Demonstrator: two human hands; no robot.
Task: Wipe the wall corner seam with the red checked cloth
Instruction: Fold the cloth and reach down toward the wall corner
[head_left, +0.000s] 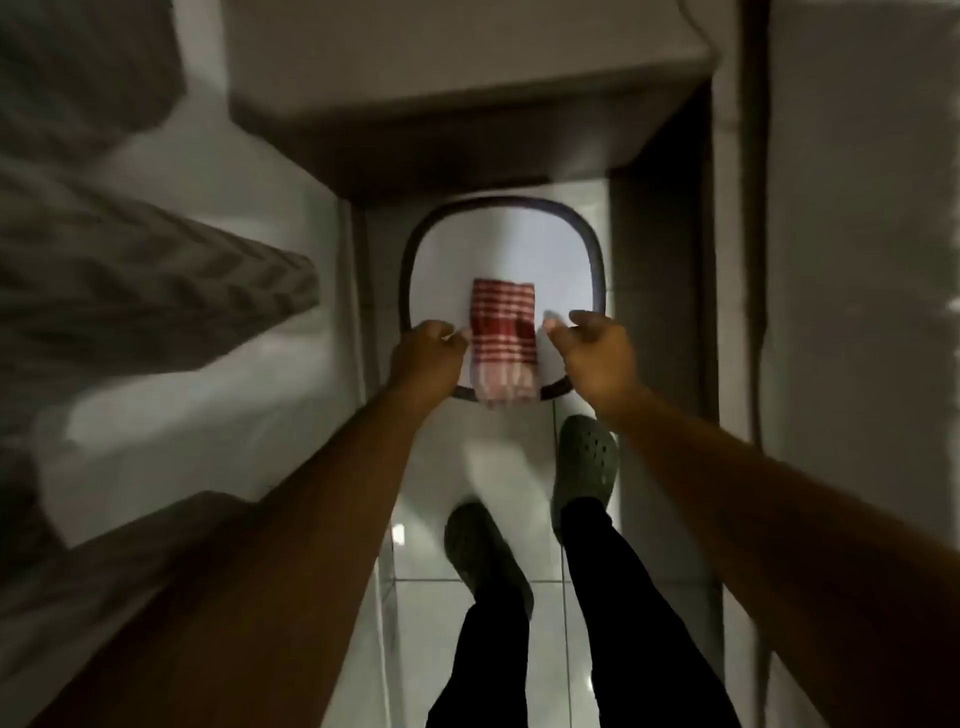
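The red checked cloth (503, 332) lies folded on the white seat of a stool (597, 260) with a dark rim, straight below me, its fringe hanging over the near edge. My left hand (427, 349) is curled over the stool's left rim, thumb next to the cloth's left edge. My right hand (595, 349) grips the right rim, thumb on the seat just right of the cloth. Neither hand holds the cloth. A vertical wall corner seam (719, 322) runs along the right.
My two feet in dark green clogs (587, 462) stand on glossy white floor tiles (545, 597) just before the stool. A grey ledge (467, 78) overhangs the far side. Blurred striped shelves or steps (156, 270) jut in at the left. The passage is narrow.
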